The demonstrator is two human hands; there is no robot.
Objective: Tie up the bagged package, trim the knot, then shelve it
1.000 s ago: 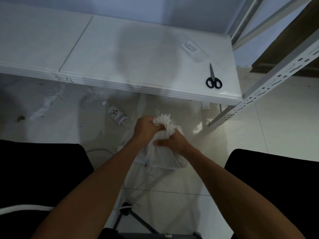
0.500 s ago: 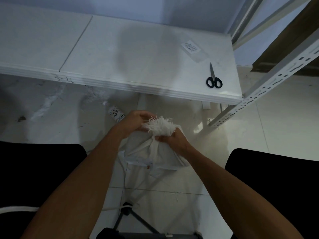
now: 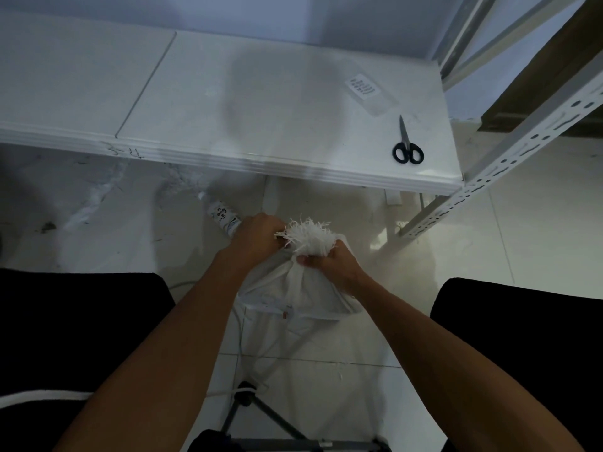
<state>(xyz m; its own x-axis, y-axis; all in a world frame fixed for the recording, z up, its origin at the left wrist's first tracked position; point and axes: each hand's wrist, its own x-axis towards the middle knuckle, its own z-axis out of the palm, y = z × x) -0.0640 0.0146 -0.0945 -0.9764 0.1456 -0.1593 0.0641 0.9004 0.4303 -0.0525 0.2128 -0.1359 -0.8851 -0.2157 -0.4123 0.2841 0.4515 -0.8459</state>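
Left hand (image 3: 257,238): closed on the gathered neck of the white bagged package (image 3: 298,293), beside its frayed tuft (image 3: 308,238). Right hand (image 3: 329,264): fingers pinched at the neck just below that tuft. Package hangs beneath both hands, over the floor. Scissors (image 3: 407,146): lying beyond the right hand on the white table (image 3: 228,102), untouched. Bottle (image 3: 223,218): on the floor, just beyond the left hand.

White bagged package (image 3: 293,295), frayed gathered top (image 3: 308,236)

**White table and tiled floor**

The white table (image 3: 261,102) carried black-handled scissors (image 3: 407,145) near its right front corner, with a printed clear sleeve (image 3: 368,93) just behind them. On the tiled floor (image 3: 538,230) below lay a labelled bottle (image 3: 223,218).
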